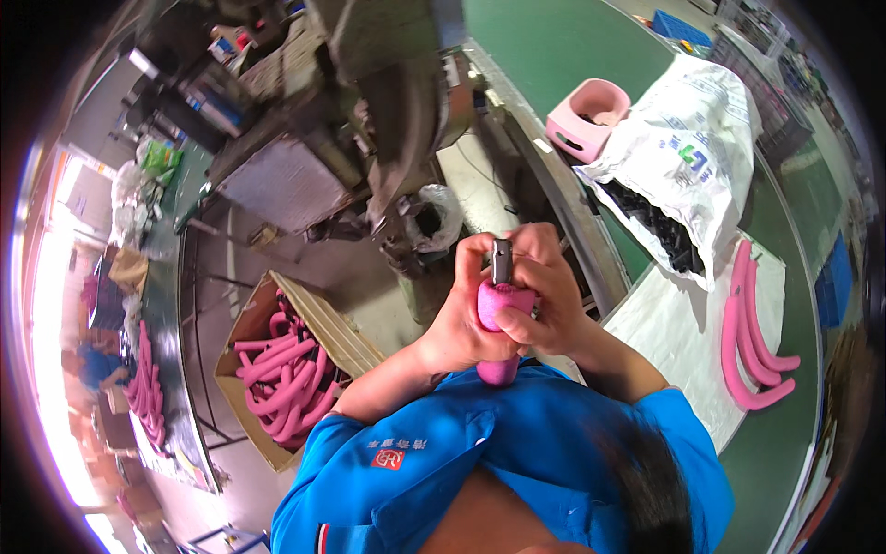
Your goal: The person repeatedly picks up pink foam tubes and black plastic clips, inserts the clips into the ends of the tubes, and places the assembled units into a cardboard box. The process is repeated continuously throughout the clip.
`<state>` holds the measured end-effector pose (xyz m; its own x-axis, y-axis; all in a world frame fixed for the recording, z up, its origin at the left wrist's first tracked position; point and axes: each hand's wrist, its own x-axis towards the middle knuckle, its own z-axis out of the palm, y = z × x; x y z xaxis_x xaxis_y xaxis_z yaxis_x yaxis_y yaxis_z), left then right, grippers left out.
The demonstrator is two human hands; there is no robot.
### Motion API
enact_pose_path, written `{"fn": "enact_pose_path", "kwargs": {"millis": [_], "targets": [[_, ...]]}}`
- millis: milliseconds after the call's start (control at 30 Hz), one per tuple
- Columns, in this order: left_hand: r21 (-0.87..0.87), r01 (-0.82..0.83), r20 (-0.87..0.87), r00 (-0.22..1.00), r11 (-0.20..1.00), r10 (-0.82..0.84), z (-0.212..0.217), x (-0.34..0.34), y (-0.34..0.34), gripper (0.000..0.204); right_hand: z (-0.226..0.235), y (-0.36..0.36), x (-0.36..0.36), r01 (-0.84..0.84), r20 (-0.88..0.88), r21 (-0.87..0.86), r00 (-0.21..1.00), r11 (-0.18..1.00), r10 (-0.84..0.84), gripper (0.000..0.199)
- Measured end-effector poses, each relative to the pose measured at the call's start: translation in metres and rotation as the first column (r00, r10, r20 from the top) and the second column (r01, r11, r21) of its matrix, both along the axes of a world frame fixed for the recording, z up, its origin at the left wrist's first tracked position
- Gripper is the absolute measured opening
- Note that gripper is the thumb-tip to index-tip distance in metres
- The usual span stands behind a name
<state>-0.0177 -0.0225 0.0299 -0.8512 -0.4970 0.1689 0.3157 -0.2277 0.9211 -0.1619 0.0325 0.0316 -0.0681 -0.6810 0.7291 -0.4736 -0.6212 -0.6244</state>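
1. Your left hand [461, 309] is curled tight around a pink foam tube [501, 319]. It looks soft and matte, round in section.
2. Your right hand [544, 300] is wrapped closed on the same tube from the other side, thumb across its front.
3. A dark grey metal piece [501, 261], flat and hard-edged, sticks up out of the tube's top end, between both hands' fingers.
4. The tube's lower end pokes out below your hands, right above your blue shirt [443, 462].
5. To your left, an open cardboard box [242, 343] on the floor holds a tangle of curved pink tubes [286, 379].
6. To your right, three long bent pink tubes [749, 337] lie on a white sheet [678, 342] on the green table [554, 46].
7. Crinkly white woven sack [688, 152] lies open there with black parts inside; a pink plastic stool [588, 117] sits behind it.
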Motion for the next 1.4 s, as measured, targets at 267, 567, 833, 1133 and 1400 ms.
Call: {"fn": "enact_pose_path", "kwargs": {"millis": [267,567,833,1133,1400], "targets": [[-0.101,-0.025,0.529,0.845,0.995,0.075,-0.048,-0.017,0.013,0.055,-0.068,-0.015,-0.028,0.021,0.601,0.221,0.784,0.975,-0.154,0.029],[-0.29,-0.139,0.555,0.781,0.947,0.285,-0.061,0.012,-0.001,0.041,-0.247,-0.05,-0.258,0.885,-0.305,0.188,0.466,0.427,-0.831,0.008],[-0.334,-0.135,0.66,0.674,0.933,0.333,-0.05,0.028,0.008,0.059,-0.221,-0.053,-0.286,0.808,-0.785,0.589,0.559,-0.039,-0.266,0.035],[-0.379,-0.056,0.561,0.78,0.924,0.277,-0.055,0.037,0.015,0.04,-0.043,-0.008,-0.137,-0.485,0.488,0.77,0.866,0.416,0.107,0.04],[-0.418,0.042,0.612,0.751,0.907,0.248,-0.044,0.052,0.017,0.039,-0.016,0.0,-0.095,-0.667,0.606,0.621,0.742,0.412,0.289,0.038]]}}
